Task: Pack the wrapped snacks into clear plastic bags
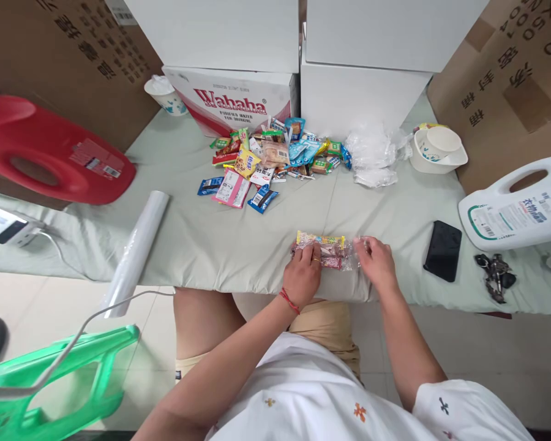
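Note:
A clear plastic bag filled with snack packets [327,248] lies on the pale green cloth near the table's front edge. My left hand [303,275] presses down on the bag's left part, a red cord around its wrist. My right hand [375,262] pinches the bag's open right end. Farther back lies a pile of several loose snack packets [270,160], out of both hands' reach at this moment.
A roll of clear bags [138,245] lies at the left. Crumpled plastic bags [373,153] and a white bowl [437,150] sit at the back right. A black phone [442,250], keys [494,275], a white jug [517,211] and a red jug [50,150] flank the work spot.

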